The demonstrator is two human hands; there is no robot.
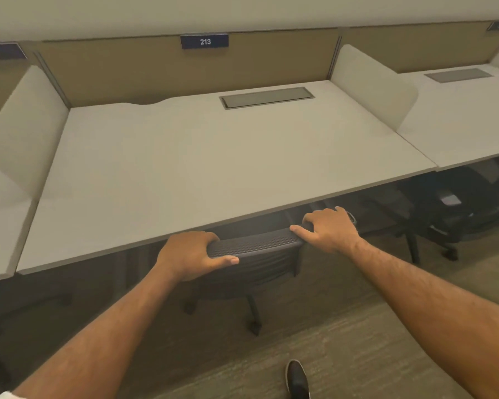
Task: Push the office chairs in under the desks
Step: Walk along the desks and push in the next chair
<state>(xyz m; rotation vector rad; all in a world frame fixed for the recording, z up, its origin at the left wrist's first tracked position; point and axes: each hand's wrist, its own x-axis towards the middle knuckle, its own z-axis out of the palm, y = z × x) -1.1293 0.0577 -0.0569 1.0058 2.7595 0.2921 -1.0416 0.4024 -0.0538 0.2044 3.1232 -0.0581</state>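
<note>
A black mesh-backed office chair [257, 244] stands at the front edge of the pale desk [202, 156] marked 213. Its seat is hidden under the desktop; only the top of the backrest and part of the wheeled base show. My left hand [190, 254] grips the left end of the backrest's top rail, thumb along its near side. My right hand [327, 230] holds the right end of the rail, fingers curled over it.
A second black chair [455, 208] sits under the desk to the right. Cream dividers [372, 84] separate the desks, and another desk lies at the left. A grey cable hatch [267, 97] is set in the desktop. My black shoe [297, 378] stands on the carpet.
</note>
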